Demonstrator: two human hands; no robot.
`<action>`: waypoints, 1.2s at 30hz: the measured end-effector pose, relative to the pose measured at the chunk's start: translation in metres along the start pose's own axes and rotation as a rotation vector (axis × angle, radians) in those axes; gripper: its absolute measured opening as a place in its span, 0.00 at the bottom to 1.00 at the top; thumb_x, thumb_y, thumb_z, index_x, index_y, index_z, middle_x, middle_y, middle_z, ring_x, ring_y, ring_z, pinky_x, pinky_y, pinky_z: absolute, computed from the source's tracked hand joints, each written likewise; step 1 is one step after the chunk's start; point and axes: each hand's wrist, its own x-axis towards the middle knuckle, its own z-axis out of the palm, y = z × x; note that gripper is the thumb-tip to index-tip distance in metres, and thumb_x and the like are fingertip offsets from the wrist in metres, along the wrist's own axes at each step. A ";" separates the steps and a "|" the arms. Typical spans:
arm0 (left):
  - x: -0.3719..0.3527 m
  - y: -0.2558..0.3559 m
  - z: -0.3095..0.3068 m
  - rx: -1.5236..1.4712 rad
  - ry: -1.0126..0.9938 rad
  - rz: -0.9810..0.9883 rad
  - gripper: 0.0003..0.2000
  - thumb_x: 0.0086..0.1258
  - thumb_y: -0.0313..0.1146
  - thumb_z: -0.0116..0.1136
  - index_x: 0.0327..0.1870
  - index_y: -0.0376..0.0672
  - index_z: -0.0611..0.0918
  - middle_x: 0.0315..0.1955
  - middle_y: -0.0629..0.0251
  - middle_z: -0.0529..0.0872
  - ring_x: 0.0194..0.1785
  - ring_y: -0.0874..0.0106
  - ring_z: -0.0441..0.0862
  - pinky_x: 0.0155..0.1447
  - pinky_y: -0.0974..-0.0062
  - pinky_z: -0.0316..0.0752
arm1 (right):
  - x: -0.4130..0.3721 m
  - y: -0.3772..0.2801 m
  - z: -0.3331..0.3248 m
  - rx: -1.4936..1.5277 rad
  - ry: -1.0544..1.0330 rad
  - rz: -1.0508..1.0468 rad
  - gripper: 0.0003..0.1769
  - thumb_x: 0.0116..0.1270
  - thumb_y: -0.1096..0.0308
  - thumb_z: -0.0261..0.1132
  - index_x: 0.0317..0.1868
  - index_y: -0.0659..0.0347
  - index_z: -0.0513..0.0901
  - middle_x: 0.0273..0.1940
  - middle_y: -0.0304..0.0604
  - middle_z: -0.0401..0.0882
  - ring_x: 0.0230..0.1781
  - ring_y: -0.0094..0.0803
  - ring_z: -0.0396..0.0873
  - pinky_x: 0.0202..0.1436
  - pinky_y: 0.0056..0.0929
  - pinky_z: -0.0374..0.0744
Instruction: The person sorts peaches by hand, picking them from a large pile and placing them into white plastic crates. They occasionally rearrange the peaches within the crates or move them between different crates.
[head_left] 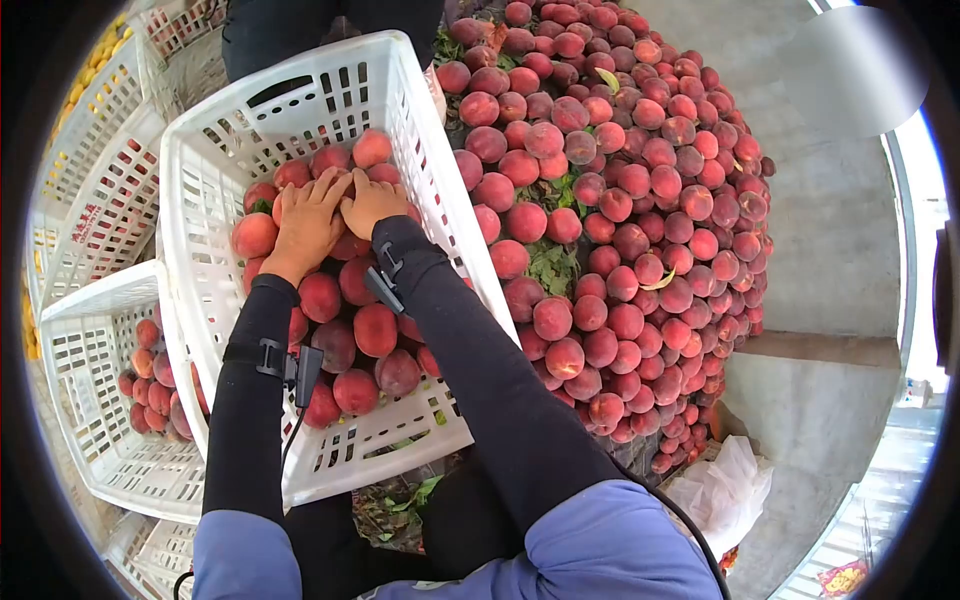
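"Where to find the peaches point(375, 330)?"

"Look inside the large white crate point(350, 60) at nine o'clock."

"And the left grip point(305, 230)?"

"Towards the crate's eleven o'clock, palm down on peaches, with fingers slightly bent. Can't tell how far closed, or if holding one."

"And the right grip point(375, 205)?"

"Just beside, towards one o'clock, more curled, touching peaches. Can't tell opening or hold, with the underside hidden."

"What to note around?"

"See a broad heap point(620, 230) of peaches from twelve to four, and a smaller crate point(100, 303) towards eight."
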 end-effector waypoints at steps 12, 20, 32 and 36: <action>-0.002 0.007 -0.001 0.021 0.070 0.000 0.29 0.62 0.34 0.53 0.68 0.50 0.68 0.64 0.61 0.72 0.60 0.59 0.74 0.70 0.46 0.58 | -0.122 0.032 -0.184 0.656 0.227 -0.386 0.16 0.68 0.64 0.61 0.53 0.62 0.81 0.46 0.44 0.84 0.46 0.32 0.83 0.50 0.30 0.79; -0.005 0.009 0.000 0.052 0.042 -0.038 0.27 0.64 0.35 0.52 0.67 0.45 0.69 0.64 0.54 0.71 0.64 0.54 0.70 0.72 0.47 0.55 | -0.157 0.259 -0.151 0.647 0.346 0.150 0.21 0.69 0.68 0.62 0.60 0.67 0.74 0.55 0.49 0.79 0.57 0.33 0.77 0.62 0.31 0.74; -0.004 0.006 0.003 0.077 0.055 -0.002 0.22 0.64 0.35 0.53 0.59 0.40 0.73 0.59 0.52 0.75 0.63 0.54 0.70 0.72 0.50 0.56 | -0.113 0.385 -0.068 0.168 0.485 0.262 0.33 0.59 0.66 0.66 0.65 0.66 0.69 0.61 0.60 0.72 0.63 0.53 0.69 0.66 0.41 0.69; -0.001 0.002 -0.002 0.044 -0.025 0.005 0.19 0.63 0.35 0.54 0.55 0.38 0.76 0.56 0.52 0.77 0.61 0.54 0.71 0.71 0.52 0.57 | -0.122 0.387 -0.072 0.407 0.456 0.304 0.25 0.62 0.68 0.63 0.61 0.63 0.75 0.55 0.53 0.79 0.56 0.45 0.78 0.60 0.36 0.74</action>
